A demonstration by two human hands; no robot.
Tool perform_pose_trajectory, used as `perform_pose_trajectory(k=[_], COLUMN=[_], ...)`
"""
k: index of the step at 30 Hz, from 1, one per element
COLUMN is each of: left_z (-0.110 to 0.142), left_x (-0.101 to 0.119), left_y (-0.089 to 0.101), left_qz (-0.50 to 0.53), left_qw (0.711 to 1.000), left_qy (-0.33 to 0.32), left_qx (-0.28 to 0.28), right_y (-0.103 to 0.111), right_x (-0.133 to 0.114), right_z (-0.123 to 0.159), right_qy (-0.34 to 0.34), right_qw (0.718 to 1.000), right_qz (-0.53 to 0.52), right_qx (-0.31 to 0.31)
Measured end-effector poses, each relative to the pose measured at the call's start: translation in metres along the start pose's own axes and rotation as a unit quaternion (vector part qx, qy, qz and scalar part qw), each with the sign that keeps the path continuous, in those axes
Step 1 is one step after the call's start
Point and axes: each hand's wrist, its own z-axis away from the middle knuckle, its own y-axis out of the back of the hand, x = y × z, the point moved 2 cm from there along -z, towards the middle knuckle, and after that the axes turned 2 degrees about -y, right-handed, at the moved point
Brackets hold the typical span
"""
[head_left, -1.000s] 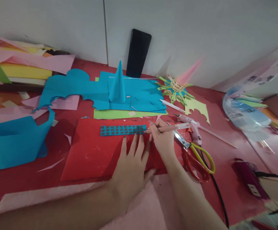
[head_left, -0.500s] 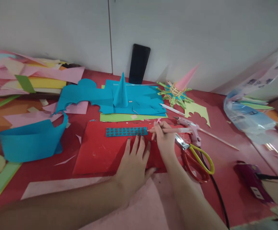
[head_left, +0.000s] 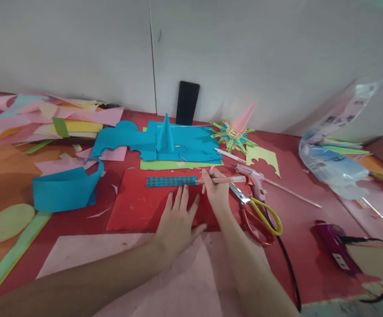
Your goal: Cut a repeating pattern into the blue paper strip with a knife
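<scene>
My left hand (head_left: 177,218) lies flat with fingers spread on a red board (head_left: 130,204). Its fingertips reach the lower edge of a blue paper strip (head_left: 169,181) covered in rows of small dark marks. In my right hand (head_left: 218,193) is a pinkish pen (head_left: 234,179), pinched between the fingers. The pen's tip meets the strip at or very near its right end. Scissors (head_left: 266,220) with one yellow and one red handle lie just right of that hand, beside a pink glue gun (head_left: 254,177).
Behind the board stand a blue paper cone (head_left: 165,140) and a phone (head_left: 187,103) leaning on the wall. A spiky paper piece with a pink cone (head_left: 243,119) is farther right. At left are a blue paper band (head_left: 61,191) and paper scraps (head_left: 79,118). A purple power socket (head_left: 336,251) sits right.
The whole view has shifted slightly. Both hands keep nearly the same place on the board, and the pen stays at the strip's right end.
</scene>
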Motion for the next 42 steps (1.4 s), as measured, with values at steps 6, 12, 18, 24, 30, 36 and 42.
perform_pose_trajectory(k=[6, 12, 18, 24, 30, 36, 42], left_z=[-0.021, -0.047, -0.045, -0.048, -0.051, -0.054, -0.051], left_x=[-0.027, -0.095, -0.133, -0.14, -0.137, -0.128, -0.12], left_y=[0.019, 0.039, 0.036, 0.032, 0.036, 0.037, 0.038], left_qz=[0.017, 0.115, 0.198, 0.235, 0.315, 0.364, 0.362], left_qw=[0.999, 0.99, 0.973, 0.965, 0.94, 0.925, 0.924], left_qy=[-0.018, 0.07, 0.116, 0.116, 0.129, 0.112, 0.119], left_qx=[0.032, 0.034, 0.013, -0.022, -0.003, -0.003, 0.029], right_y=[0.004, 0.01, 0.014, 0.016, 0.014, 0.01, 0.007], right_x=[0.008, 0.004, -0.002, -0.002, -0.008, -0.011, 0.001], right_z=[-0.003, -0.002, 0.0, -0.001, -0.001, 0.003, 0.0], right_qy=[-0.023, -0.025, -0.024, -0.007, 0.006, -0.006, -0.027], right_qw=[0.999, 0.998, 0.998, 0.996, 0.997, 0.999, 0.994], right_qz=[-0.005, -0.017, -0.016, -0.01, -0.002, -0.045, -0.099], right_qx=[0.041, 0.047, 0.064, 0.086, 0.082, 0.011, 0.038])
